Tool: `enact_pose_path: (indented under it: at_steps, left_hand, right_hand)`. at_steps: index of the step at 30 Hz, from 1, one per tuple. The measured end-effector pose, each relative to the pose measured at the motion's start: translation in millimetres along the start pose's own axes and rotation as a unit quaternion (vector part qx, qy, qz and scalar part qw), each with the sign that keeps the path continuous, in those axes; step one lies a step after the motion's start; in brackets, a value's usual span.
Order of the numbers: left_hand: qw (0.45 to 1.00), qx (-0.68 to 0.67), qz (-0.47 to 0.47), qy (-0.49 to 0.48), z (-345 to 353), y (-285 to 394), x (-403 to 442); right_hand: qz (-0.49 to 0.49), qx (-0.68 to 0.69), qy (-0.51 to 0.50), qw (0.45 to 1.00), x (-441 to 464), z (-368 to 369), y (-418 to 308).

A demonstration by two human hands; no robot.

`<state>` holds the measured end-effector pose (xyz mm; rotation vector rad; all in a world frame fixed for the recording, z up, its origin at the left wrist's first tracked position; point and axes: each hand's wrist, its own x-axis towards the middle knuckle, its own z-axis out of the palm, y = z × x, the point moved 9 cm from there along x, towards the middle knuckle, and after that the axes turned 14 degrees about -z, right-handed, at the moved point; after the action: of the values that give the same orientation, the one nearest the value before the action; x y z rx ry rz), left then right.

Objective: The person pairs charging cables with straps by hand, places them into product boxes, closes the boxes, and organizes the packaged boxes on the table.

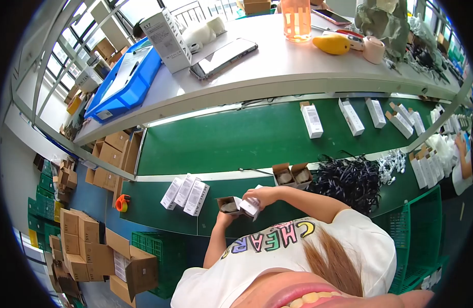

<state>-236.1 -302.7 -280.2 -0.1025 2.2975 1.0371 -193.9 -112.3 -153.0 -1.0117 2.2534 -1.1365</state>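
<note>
Near the front edge of the green bench point(149, 205), my left hand point(225, 219) is closed around the lower side of a small opened carton point(227, 201). The carton's brown inside faces up, with something greyish in it. My right hand point(267, 196) grips a white box point(250, 207) close against that carton; whether they are separate pieces I cannot tell. Left of my hands lie several white printed MINI FAN boxes point(185, 195) side by side. Two opened brown-lined cartons point(292, 176) with greyish contents stand just beyond my right forearm.
A pile of black straps point(344, 177) and white cables point(393, 161) lies to the right. Several white boxes point(351, 117) rest on the green conveyor point(221, 133). Overhead, a shelf point(262, 66) carries a blue tray point(126, 84). An orange tape dispenser point(122, 203) sits left.
</note>
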Motion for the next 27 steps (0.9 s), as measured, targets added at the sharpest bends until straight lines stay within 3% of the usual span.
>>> enact_pose_path:
  at_steps: [6,11,12,13,14,15,16,18,19,20,27]
  left_hand:
    - [0.998,0.052,-0.04,-0.018,-5.6,-24.5,11.2]
    - [0.997,0.075,0.018,-0.021,-11.9,13.4,-5.4]
    - [0.998,0.055,0.031,-0.029,-12.2,21.1,-10.6]
    - [0.991,0.103,0.086,-0.002,-10.9,24.9,0.3]
    - [0.98,0.149,0.132,0.015,-5.3,27.0,1.4]
    - [0.995,0.058,0.068,-0.036,0.3,3.3,14.6]
    - [0.997,0.046,0.003,-0.059,5.5,-13.9,19.3]
    - [0.99,0.065,0.121,-0.023,6.2,-6.3,10.1]
    - [0.997,0.022,0.073,-0.014,4.4,0.0,-18.7]
    - [0.998,-0.017,0.054,0.008,-1.3,25.7,-19.7]
    - [0.998,-0.053,0.019,0.001,-12.2,24.9,-31.1]
  right_hand:
    - [0.026,0.08,0.029,0.996,8.9,8.8,16.6]
    - [0.04,0.16,0.045,0.985,7.3,6.3,25.1]
    - [0.011,0.141,0.077,0.987,8.1,5.7,36.3]
    - [0.01,0.227,0.12,0.966,4.3,4.0,45.5]
    - [-0.064,0.28,0.175,0.942,3.2,-8.0,37.9]
    - [0.032,0.352,0.213,0.911,-2.8,-3.7,66.9]
    - [0.041,0.313,0.234,0.92,-5.7,-13.6,64.2]
    - [0.022,0.259,0.328,0.908,-8.2,-23.9,66.3]
    - [0.059,0.214,0.294,0.93,-11.9,-26.7,52.5]
    - [0.01,0.241,0.367,0.898,-0.1,-15.8,75.1]
    - [0.005,0.198,0.338,0.92,-1.0,-5.9,93.5]
